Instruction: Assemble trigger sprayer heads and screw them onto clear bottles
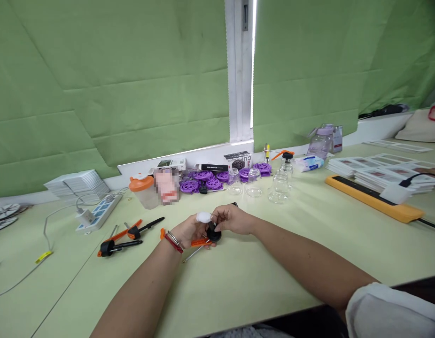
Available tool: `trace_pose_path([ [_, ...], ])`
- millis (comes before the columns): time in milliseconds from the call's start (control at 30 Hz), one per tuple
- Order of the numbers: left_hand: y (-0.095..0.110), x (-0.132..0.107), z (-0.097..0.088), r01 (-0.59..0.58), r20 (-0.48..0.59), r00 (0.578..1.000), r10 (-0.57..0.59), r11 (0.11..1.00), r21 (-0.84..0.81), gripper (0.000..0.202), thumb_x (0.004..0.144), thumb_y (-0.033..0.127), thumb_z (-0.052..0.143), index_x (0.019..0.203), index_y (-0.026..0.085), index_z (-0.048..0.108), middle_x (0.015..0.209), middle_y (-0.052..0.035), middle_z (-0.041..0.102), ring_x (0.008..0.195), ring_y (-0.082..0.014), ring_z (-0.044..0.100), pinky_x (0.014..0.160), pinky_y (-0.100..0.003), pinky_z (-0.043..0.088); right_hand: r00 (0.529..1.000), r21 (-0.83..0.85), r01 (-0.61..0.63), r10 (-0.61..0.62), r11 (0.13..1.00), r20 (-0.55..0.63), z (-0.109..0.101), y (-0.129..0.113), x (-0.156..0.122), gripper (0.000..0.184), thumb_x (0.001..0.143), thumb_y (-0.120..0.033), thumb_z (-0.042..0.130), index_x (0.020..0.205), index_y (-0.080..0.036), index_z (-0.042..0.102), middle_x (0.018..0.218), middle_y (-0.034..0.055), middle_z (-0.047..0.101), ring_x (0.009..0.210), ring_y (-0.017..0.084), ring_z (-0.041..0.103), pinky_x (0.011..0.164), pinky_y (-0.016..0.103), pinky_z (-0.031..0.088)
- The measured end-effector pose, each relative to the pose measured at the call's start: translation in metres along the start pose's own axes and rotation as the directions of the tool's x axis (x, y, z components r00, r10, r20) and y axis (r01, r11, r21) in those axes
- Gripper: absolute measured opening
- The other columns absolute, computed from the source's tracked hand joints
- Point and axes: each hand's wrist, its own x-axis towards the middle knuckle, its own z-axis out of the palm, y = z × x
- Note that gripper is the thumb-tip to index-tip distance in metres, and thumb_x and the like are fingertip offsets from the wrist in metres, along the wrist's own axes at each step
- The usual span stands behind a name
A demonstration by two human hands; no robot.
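1. A black part [213, 236] is pinched by the left hand [190, 232] and right hand [234, 219], lower centre.
2. Clear jars [278, 191] are grouped right of centre.
3. An orange-lidded cup [143, 190] (contents indistinct) is seen left of centre.

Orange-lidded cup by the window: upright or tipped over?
Upright: the translucent cup rests base-down on the table, with its orange lid on top.
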Motion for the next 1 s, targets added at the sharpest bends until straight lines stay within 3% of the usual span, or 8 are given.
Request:
trace_pose_path([
  [1000, -0.0008, -0.0003, -0.0015, -0.011, 0.022, 1.0, 0.01, 0.999, 0.051, 0.048, 0.062, 0.055, 0.055, 0.087, 0.014, 0.053, 0.073, -0.0068, 0.061, 0.061, -0.0222, 0.061, 0.052, -0.03, 0.042, 1.0, 0.051, 0.0, 0.0, 0.999, 0.004, 0.0011, 0.0023, -0.0002, 0.027, 0.06, -0.025, 0.075, 0.076, -0.014, 0.055, 0.075, -0.0015, 0.057, 0.071, 0.011, 0.054, 0.069, 0.027, 0.043],
])
